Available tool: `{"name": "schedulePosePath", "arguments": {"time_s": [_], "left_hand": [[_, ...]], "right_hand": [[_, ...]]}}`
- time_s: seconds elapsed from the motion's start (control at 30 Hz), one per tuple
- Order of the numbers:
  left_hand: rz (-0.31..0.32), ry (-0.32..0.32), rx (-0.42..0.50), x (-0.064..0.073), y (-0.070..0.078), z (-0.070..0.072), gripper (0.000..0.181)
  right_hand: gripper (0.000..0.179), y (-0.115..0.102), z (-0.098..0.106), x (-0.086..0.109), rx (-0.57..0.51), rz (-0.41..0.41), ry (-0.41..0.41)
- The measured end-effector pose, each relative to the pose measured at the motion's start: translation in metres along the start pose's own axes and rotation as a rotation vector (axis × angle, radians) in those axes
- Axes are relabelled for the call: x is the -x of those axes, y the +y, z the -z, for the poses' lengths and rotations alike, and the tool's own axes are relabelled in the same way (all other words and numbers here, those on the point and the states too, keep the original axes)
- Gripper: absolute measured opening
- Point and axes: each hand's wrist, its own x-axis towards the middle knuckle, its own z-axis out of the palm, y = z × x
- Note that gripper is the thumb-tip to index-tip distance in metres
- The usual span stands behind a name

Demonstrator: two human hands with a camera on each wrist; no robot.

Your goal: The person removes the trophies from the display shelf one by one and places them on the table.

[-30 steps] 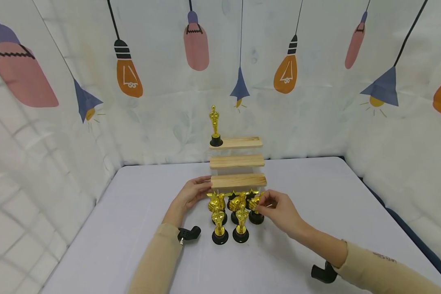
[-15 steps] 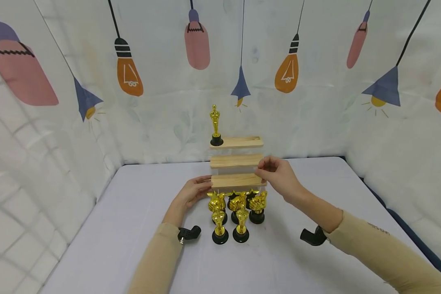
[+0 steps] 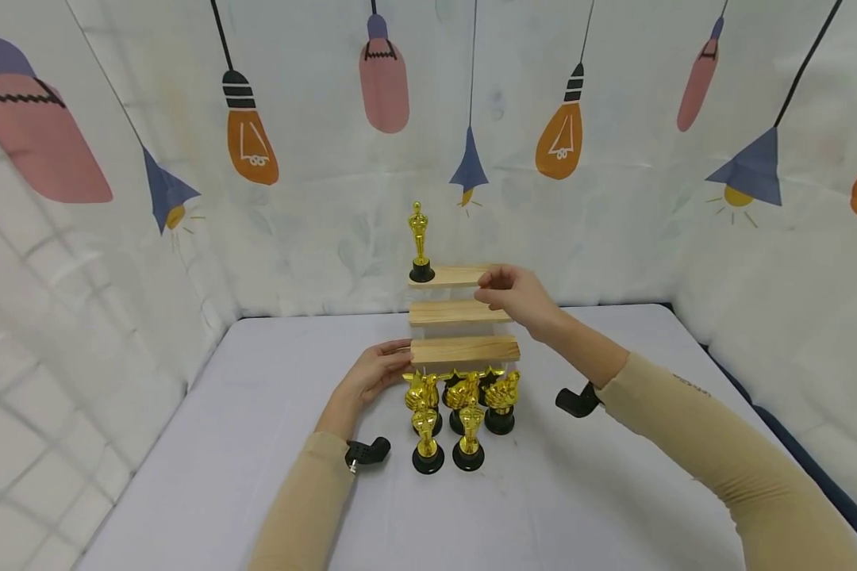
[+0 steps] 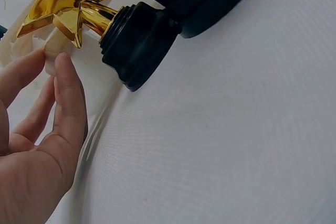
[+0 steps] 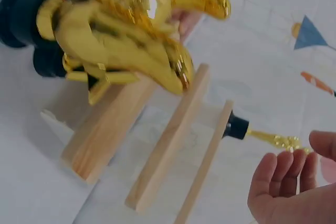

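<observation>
My left hand (image 3: pixel 371 373) pinches the left end of the lowest step (image 3: pixel 464 349) of a three-tier wooden display stand, thumb and fingertips meeting at its tip in the left wrist view. My right hand (image 3: pixel 517 297) is raised before the right part of the top step (image 3: pixel 457 277), fingers loosely curled, holding nothing. A gold statuette (image 3: pixel 419 238) on a black base stands upright at that step's left end. Below the stand are gold trophies: two statuettes (image 3: pixel 469 432) in front, several thumb-shaped trophies (image 3: pixel 501 392) behind, and star trophies (image 4: pixel 63 9) at the back, partly hidden.
The stand's middle step (image 3: pixel 457 312) bears nothing. A white cloth covers the table (image 3: pixel 257 444). Behind it hangs a white curtain (image 3: pixel 314 254) printed with lamps and bulbs. Black wrist cameras (image 3: pixel 578 400) are worn on both arms.
My right hand has moved up and away from the rightmost thumb-shaped trophy, past the lower steps to the top step. The left hand stays at the lowest step's end.
</observation>
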Motion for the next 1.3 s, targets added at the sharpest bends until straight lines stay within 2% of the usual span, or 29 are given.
{"name": "schedulePosePath", "arguments": {"time_s": [0.37,0.63,0.8,0.93,1.07,1.3], "left_hand": [[0.007,0.002,0.007,-0.001,0.001,0.000,0.050],[0.018,0.002,0.014,0.000,-0.004,0.000,0.051],[-0.002,-0.012,0.021,-0.001,-0.004,0.002,0.051],[0.006,-0.012,0.018,-0.001,-0.002,0.002,0.051],[0.011,-0.013,0.013,0.000,0.000,0.001,0.051],[0.006,-0.013,0.009,0.001,-0.001,0.001,0.052]], "right_hand": [[0.028,-0.003,-0.005,-0.051,0.010,-0.068,-0.041],[0.037,0.001,-0.013,-0.081,-0.049,-0.128,-0.060],[0.041,0.004,-0.023,-0.090,-0.076,-0.148,-0.097],[0.047,0.004,-0.032,-0.093,-0.056,-0.157,-0.115],[0.053,0.005,-0.039,-0.099,-0.022,-0.162,-0.091],[0.055,0.005,-0.050,-0.108,-0.062,-0.159,-0.034]]}}
